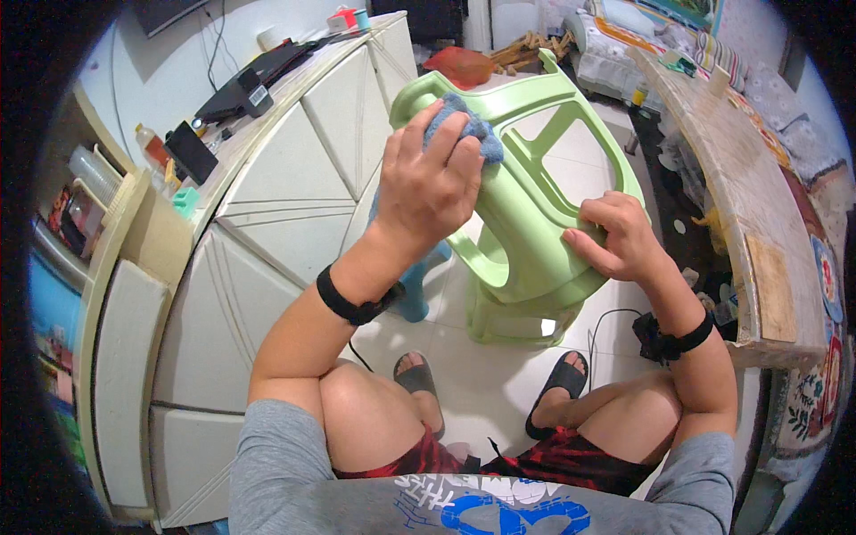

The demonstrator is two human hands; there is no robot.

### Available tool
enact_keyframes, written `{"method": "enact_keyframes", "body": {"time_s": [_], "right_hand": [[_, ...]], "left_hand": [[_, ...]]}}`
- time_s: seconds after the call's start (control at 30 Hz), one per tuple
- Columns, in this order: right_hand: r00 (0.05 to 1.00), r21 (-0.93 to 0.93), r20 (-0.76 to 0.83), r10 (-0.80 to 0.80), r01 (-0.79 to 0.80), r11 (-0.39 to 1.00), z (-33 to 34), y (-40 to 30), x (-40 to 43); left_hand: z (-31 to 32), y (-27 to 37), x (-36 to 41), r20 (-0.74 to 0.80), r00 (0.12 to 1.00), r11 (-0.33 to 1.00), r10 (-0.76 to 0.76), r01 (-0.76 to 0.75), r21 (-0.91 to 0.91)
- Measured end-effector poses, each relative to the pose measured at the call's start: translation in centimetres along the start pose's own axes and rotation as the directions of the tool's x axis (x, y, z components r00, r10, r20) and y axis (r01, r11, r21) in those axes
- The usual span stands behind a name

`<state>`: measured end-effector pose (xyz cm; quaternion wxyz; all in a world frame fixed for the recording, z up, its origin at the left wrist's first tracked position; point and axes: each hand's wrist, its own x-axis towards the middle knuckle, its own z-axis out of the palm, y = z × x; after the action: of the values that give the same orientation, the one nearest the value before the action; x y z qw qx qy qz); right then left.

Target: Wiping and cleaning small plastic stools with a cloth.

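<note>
A light green plastic stool (535, 221) lies tilted on its side in front of me, above the floor, with its open leg frames towards the upper right. My left hand (431, 170) grips a bunched blue cloth (465, 127) and presses it against the stool's upper left part. With thumb and fingers, my right hand (612, 234) holds the stool's lower right edge. Beneath it stands another green plastic piece (488, 321), partly hidden by the stool. A blue plastic object (413, 294) shows behind my left forearm.
White cabinets (287, 194) run along the left, with a black box (251, 93), a bottle (152, 146) and cables on top. At the right stands a long covered table (749, 200). A red bag (461, 67) and wooden pieces (528, 53) lie farther back. A cable crosses the floor near my feet.
</note>
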<state>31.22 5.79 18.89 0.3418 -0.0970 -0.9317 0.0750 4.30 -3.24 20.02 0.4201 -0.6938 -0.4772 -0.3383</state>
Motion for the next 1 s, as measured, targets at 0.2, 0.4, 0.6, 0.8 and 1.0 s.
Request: {"method": "enact_keyframes", "body": {"time_s": [0.2,0.4,0.6,0.8,1.0], "right_hand": [[1.000,-0.010,0.008,-0.017,0.017,1.000,0.2,-0.1,0.1],[0.999,-0.025,0.027,-0.023,0.024,0.999,0.4,-0.2,0.5],[1.000,-0.015,0.015,0.009,-0.009,1.000,0.6,-0.5,0.8],[0.998,-0.032,-0.001,0.061,-0.061,0.998,0.5,-0.3,0.6],[0.990,-0.028,-0.008,0.140,-0.140,0.990,0.1,0.0,0.1]], "left_hand": [[0.3,-1.8,-0.1,-0.023,0.999,0.996,-0.048,0.049,0.075],[0.1,-2.1,-0.3,-0.004,0.998,0.994,-0.069,0.069,0.083],[0.8,-2.0,-1.0,0.028,0.992,0.991,-0.123,0.121,0.058],[1.2,-1.7,-1.6,0.063,0.984,0.985,-0.169,0.167,0.039],[2.2,-2.8,-2.8,0.109,0.968,0.972,-0.228,0.232,-0.027]]}}
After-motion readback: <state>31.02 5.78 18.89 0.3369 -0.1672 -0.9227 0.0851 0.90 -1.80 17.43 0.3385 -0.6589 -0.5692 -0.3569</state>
